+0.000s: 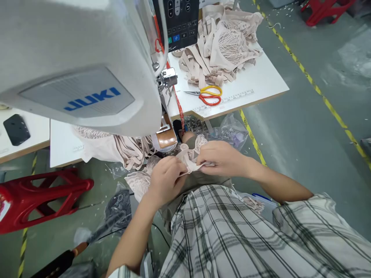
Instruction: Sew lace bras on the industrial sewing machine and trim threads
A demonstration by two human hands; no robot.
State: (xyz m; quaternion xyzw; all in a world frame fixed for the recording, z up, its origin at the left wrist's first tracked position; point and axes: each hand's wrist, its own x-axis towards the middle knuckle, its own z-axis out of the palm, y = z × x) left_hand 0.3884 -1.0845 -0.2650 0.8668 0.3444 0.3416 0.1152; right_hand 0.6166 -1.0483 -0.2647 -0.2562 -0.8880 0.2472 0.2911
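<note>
Just in front of my body, both hands grip a beige lace bra [188, 158] by its edge. My left hand [167, 175] is closed on the near-left part of the fabric, thumb and fingers pinching. From the right, my right hand [218, 157] pinches the band, fingers curled over it. Part of the bra hangs over my lap, and more lace fabric [139, 182] droops left of my left hand. The sewing machine [89, 69], marked JUKI, stands just beyond, its metal work arm [166, 137] close above the bra.
Scissors [207, 94] with yellow and red handles lie on the white table [269, 83], before a heap of beige bras [228, 42]. Further pieces [116, 148] hang off the left table edge. A phone [16, 129], a red stool [43, 197] and a control panel [182, 21] are around.
</note>
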